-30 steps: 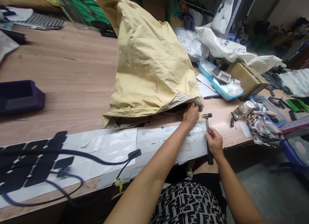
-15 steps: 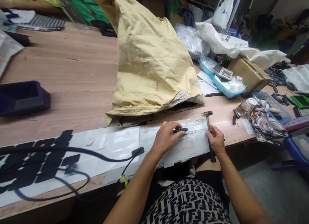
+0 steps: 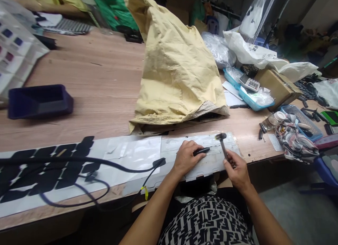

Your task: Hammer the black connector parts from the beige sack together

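My left hand [image 3: 187, 157] is closed on a small black elongated piece [image 3: 201, 151] and rests on the white sheet [image 3: 208, 165] at the table's front edge. Its exact kind does not show. In my right hand [image 3: 236, 167] is a small hammer [image 3: 221, 141], gripped by the handle, its head raised over the sheet just right of the black piece. The head has one dark face and one yellowish face. My right hand's fingers wrap round the handle and hide part of it.
A large yellow sack [image 3: 179, 76] stands just beyond my hands. To the left are flat black pieces [image 3: 63, 164], dark cables [image 3: 113, 164] and a dark purple bin [image 3: 39, 102]. At right lie blue baskets [image 3: 303, 121], a jar [image 3: 273, 121], a cloth [image 3: 293, 139] and a cardboard box [image 3: 278, 85].
The hammer has tilted, its head moving left and down toward the black piece. My left hand keeps hold of the piece, now pressed lower on the sheet. The whole view has shifted slightly.
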A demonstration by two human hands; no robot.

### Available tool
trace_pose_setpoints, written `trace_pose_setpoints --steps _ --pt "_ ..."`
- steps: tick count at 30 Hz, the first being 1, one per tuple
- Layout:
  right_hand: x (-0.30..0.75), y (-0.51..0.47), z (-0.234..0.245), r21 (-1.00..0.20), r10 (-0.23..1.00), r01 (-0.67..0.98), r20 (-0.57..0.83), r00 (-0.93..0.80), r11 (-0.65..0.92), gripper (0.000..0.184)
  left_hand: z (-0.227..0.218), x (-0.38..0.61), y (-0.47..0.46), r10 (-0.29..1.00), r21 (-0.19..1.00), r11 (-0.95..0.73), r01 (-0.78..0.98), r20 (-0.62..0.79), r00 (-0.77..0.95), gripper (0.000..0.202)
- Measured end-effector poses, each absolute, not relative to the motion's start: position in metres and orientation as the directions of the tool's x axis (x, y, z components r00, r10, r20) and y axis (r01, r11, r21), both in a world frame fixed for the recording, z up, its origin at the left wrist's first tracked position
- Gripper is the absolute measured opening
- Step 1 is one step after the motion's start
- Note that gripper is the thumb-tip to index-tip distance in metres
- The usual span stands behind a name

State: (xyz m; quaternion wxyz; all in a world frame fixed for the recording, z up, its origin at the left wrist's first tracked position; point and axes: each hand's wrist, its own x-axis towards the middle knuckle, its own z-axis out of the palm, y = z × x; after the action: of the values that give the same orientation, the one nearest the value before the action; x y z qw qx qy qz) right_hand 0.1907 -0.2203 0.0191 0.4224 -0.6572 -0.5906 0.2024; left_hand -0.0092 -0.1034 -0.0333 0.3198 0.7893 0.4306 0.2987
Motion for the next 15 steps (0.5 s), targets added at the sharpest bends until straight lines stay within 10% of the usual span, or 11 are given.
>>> trace_pose_setpoints --steps 15 --pt "0.175 -0.238 0.020 -0.642 0.941 0.727 0.338 -0.017 0.244 0.035 -0.035 -0.007 -0.104 0.846 0.724 -0.477 0.498 0.225 0.484 0.016"
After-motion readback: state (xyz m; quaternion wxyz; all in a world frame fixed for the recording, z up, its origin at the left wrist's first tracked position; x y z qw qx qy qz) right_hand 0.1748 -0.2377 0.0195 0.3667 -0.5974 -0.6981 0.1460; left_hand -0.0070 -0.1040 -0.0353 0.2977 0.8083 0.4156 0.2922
